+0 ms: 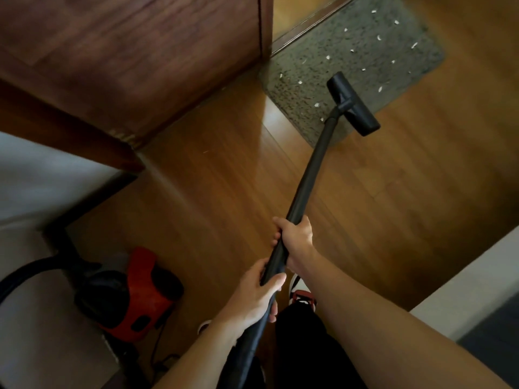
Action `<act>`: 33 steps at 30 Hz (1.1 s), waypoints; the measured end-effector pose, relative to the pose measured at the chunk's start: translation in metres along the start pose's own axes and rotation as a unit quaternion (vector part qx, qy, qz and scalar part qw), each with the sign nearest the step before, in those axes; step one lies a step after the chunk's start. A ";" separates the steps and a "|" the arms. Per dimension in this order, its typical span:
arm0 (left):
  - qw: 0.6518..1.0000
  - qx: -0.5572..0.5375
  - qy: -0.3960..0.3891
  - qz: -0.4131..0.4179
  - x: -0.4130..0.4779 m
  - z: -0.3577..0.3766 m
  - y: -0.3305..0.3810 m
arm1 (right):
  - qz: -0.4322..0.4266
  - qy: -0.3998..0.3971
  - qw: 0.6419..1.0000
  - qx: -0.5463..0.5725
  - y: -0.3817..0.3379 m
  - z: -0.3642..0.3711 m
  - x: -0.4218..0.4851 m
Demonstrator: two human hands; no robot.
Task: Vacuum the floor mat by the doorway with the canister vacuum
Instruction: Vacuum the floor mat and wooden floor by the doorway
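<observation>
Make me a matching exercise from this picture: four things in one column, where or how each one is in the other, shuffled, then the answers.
1 floor head
2 canister vacuum
3 white scraps
4 right hand

A scattered over the mat
B grips the wand
C at the mat's near edge
D red and black, lower left

Pairs: 1-C, 2-D, 3-A, 4-B

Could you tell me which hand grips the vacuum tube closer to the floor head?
The right hand, further along the tube toward the floor head; the left hand grips it behind that.
</observation>
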State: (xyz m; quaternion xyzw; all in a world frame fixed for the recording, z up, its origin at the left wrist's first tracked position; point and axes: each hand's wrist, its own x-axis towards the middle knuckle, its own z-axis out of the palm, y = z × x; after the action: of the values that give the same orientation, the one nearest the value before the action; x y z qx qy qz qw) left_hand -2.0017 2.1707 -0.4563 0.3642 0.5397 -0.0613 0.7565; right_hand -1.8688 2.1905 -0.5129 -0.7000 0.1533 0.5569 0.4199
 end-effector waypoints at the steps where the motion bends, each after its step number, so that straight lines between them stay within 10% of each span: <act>1: 1.000 -0.002 -0.002 -0.017 0.004 0.005 0.001 | 0.000 0.000 1.000 -0.003 0.000 -0.002 0.003; 33: 0.990 0.076 0.085 -0.083 0.026 -0.061 -0.025 | 0.062 -0.025 0.998 0.013 0.051 0.065 0.032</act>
State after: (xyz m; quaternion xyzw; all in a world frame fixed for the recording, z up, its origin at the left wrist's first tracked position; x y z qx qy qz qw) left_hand -2.0502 2.1979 -0.4998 0.3785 0.6243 -0.1332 0.6703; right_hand -1.9359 2.2173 -0.5652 -0.6695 0.1933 0.5972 0.3971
